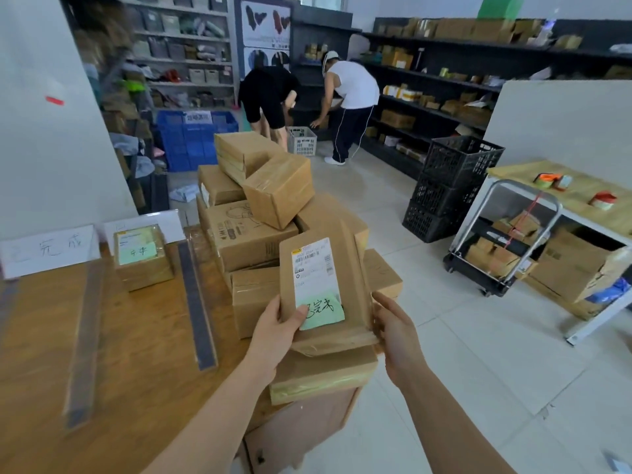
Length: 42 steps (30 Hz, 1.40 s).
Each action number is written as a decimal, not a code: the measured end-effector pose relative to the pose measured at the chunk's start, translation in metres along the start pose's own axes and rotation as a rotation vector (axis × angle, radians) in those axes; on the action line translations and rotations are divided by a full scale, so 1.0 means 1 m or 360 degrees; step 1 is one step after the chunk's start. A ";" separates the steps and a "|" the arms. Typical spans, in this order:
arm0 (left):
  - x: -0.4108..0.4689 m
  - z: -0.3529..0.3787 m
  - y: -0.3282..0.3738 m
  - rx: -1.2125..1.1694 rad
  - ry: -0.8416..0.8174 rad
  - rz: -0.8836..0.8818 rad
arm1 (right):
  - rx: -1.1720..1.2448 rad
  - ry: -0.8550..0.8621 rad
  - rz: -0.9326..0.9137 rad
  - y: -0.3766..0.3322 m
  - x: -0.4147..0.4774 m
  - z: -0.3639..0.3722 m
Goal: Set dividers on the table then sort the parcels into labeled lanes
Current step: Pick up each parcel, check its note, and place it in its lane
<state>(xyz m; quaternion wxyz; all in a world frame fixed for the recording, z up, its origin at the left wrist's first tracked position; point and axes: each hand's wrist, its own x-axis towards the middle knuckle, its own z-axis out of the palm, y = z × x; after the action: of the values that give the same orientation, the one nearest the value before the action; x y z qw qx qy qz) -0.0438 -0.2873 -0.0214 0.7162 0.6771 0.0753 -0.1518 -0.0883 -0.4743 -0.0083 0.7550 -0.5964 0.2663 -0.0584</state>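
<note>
- Far left of the wooden table [143, 354] there's a white lane sign [48, 249] standing at the back edge, handwritten 已完成 as best I can read it. A second white sign [147, 222] stands next to it, mostly hidden behind a box.
- Two long dark divider strips are already laid down: the left divider [85, 340] and the right divider [197, 306], running front to back. So I'd say the divider part is done and we're in the sorting step.
- Between those strips sits one small taped parcel [143, 256] with a green note on top, up against the second sign. That lane has its first item; the lane by the far-left sign looks bare from here.
- Left hand [278, 328] grips the lower left edge of a flat brown parcel [325, 289], thumb on the front.
- That parcel is held upright in the air over the unsorted pile of cardboard boxes [260, 213] stacked just right of the table. It has a shipping label, and its green sticky note [323, 311] seems to read the same as the far-left sign.
- Right hand [396, 333] clamps the lower right edge, fingers wrapped behind.
- My guess for the next move: carry it left across both dividers and set it flat in the far-left lane, without knocking the strips.
</note>
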 end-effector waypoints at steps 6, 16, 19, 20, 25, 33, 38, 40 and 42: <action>-0.007 -0.011 -0.001 0.0087 0.0037 0.0078 | -0.0310 -0.0146 -0.0164 0.011 -0.020 0.028; -0.029 -0.049 0.008 0.0182 0.0150 0.0307 | -0.0394 -0.0224 -0.0401 0.021 -0.041 0.065; -0.042 -0.064 0.010 0.0171 0.0243 0.0347 | -0.0412 -0.0307 -0.0457 0.025 -0.046 0.078; -0.046 -0.069 0.011 0.0172 0.0289 0.0363 | -0.0416 -0.0345 -0.0465 0.026 -0.048 0.083; -0.075 -0.095 0.010 0.0164 0.0480 0.0390 | -0.0410 -0.0510 -0.0445 0.032 -0.060 0.107; -0.121 -0.146 0.003 0.0134 0.0780 0.0396 | -0.0365 -0.0812 -0.0395 0.046 -0.091 0.154; -0.137 -0.186 0.000 0.0114 0.0901 0.0404 | -0.0411 -0.0956 -0.0386 0.058 -0.107 0.192; -0.142 -0.203 0.000 0.0122 0.0948 0.0394 | -0.0445 -0.1013 -0.0381 0.062 -0.113 0.208; -0.145 -0.221 0.001 0.0116 0.0996 0.0388 | -0.0454 -0.1070 -0.0383 0.063 -0.120 0.226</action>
<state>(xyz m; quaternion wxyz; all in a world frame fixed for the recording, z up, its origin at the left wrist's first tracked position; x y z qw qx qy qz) -0.1582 -0.0516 0.0089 0.6464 0.7201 0.2045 0.1476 -0.0982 -0.2115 0.0055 0.6974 -0.7083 -0.0627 0.0897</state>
